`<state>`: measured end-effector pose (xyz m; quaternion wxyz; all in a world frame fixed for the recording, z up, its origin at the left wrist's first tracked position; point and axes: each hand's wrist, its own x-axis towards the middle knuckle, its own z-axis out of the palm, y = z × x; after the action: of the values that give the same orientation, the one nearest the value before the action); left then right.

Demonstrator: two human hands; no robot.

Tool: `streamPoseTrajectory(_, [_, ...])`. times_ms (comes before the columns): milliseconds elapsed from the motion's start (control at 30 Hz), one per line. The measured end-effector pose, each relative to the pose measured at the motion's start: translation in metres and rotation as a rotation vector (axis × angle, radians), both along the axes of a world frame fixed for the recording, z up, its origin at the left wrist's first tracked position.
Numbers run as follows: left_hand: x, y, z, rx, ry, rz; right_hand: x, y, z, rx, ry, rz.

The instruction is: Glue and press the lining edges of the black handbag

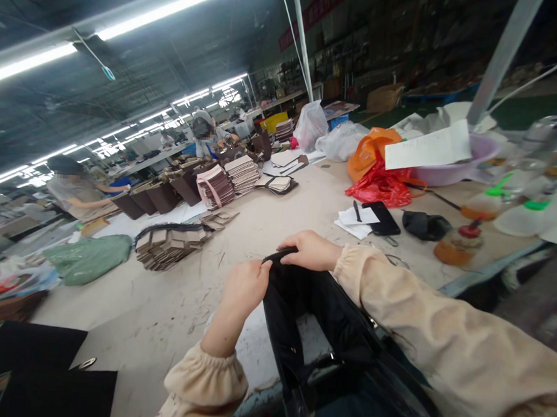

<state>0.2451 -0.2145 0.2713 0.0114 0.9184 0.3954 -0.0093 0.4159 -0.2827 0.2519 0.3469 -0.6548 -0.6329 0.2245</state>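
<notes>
A black bag (284, 309) with zips and small metal pulls hangs open below my hands, over the near edge of the work table (159, 314). My left hand (245, 288) pinches the bag's upper edge between thumb and fingers. Close beside it, my right hand (314, 251) grips the same edge, its fingers curled around the fabric. The two hands are almost touching. The bottom of the bag runs out of view toward my body.
Ahead lie bundled brown pieces (167, 246) and a green bag (91, 259). To the right are a phone (382, 218), a red plastic bag (378, 188), a purple basin (480, 156) and a red-capped bottle (458, 250). Black panels (59, 396) sit front left. Co-workers stand across the table.
</notes>
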Motion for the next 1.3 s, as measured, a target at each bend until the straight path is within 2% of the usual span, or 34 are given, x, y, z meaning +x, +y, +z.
streamPoseTrajectory(100, [-0.002,0.002,0.0,-0.005,-0.009,0.004,0.007,-0.006,-0.003,0.017,0.108,0.068])
streamPoseTrajectory(167, [-0.003,0.003,0.0,-0.002,-0.012,0.004,0.011,-0.012,-0.009,0.049,0.26,0.101])
streamPoseTrajectory(267, [-0.002,0.002,0.0,0.01,-0.012,0.007,0.016,-0.025,-0.024,0.101,0.576,0.114])
streamPoseTrajectory(400, [0.0,-0.002,-0.001,0.043,-0.016,0.04,0.019,-0.04,-0.046,0.132,0.73,0.138])
streamPoseTrajectory(600, [0.001,-0.005,0.0,0.13,-0.029,0.081,0.021,-0.043,-0.057,0.148,0.78,0.193])
streamPoseTrajectory(933, [0.003,-0.009,0.009,0.164,0.072,0.051,0.016,-0.041,-0.057,0.2,0.778,0.185])
streamPoseTrajectory(1300, [0.008,-0.009,0.012,0.225,0.147,0.077,0.017,-0.041,-0.058,0.232,0.711,0.141])
